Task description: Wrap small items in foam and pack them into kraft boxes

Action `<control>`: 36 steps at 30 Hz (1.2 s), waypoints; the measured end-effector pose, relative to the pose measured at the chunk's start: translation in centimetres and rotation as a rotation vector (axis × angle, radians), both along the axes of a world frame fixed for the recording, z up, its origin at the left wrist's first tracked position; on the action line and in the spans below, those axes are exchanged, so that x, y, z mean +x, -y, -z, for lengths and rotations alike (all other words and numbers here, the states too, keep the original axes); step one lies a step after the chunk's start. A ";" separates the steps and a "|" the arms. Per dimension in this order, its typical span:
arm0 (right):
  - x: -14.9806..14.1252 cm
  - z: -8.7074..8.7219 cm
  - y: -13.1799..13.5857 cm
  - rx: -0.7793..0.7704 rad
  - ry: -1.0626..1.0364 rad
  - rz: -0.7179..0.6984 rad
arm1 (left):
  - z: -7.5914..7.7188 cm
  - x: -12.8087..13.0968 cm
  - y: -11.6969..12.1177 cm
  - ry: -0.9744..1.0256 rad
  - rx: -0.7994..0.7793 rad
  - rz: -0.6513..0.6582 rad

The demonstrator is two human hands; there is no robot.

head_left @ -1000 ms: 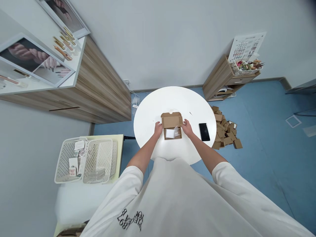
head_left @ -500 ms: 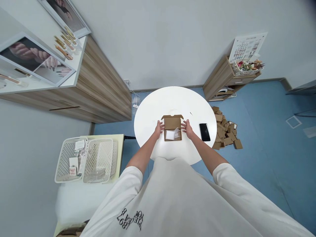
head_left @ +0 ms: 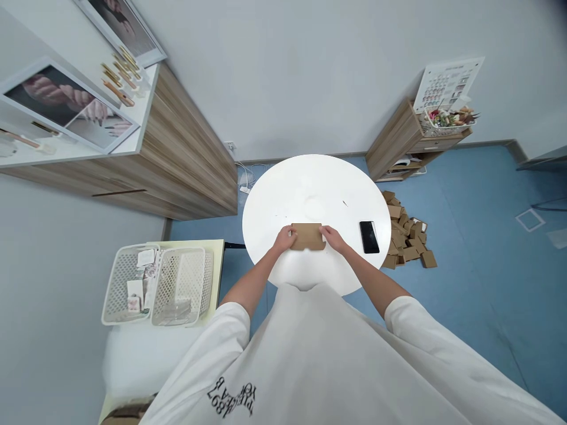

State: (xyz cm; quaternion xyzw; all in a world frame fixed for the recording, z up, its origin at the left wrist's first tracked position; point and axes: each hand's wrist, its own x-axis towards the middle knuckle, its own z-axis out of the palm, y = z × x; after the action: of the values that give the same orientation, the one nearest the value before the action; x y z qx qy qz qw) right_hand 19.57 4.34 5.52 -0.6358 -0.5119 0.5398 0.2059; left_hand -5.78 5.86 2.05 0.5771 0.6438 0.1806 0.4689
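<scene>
A small brown cardboard box lies on the round white table, its lid folded down over the top and the front flap sticking out toward me. At the box's left end, my left hand grips the lid's edge with thumb and fingers closed. My right hand pinches the opposite end near the right side flap. The lid hides whatever lies inside the box.
A black phone lies on the table's right side. Beyond it, many small cardboard boxes are heaped on the floor. Two white plastic baskets stand on a side table at left. A wooden cabinet rises behind them.
The box lid has swung from standing open to lying down over the box, covering the white contents. Both hands have gone from spread fingers beside the box to gripping its ends.
</scene>
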 end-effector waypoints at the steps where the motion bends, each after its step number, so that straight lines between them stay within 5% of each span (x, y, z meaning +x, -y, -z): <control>1: -0.2 0.3 0.7 0.033 0.073 -0.031 | 0.2 0.0 0.7 -0.072 0.050 0.022; 7: -0.8 2.5 4.7 0.155 0.384 -0.169 | 1.1 0.2 4.4 -0.242 0.109 0.091; 13: -0.8 3.5 5.2 0.105 0.457 -0.246 | 1.2 0.2 5.2 -0.266 0.044 0.190; 24: -0.1 0.0 3.2 0.142 0.209 -0.014 | -2.5 -0.6 3.4 0.023 0.081 -0.067; 29: -0.8 0.1 2.0 0.185 0.175 0.089 | -1.8 -0.3 2.5 0.101 0.113 -0.197; 36: -1.4 1.4 1.8 0.233 0.226 0.073 | -0.2 0.4 2.3 -0.051 0.215 -0.191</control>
State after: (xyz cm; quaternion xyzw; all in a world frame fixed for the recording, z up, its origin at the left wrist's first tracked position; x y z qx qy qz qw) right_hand 18.17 2.50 4.14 -0.6825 -0.5674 0.3940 0.2388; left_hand -5.36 3.56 2.25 0.5645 0.6844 0.2777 0.3686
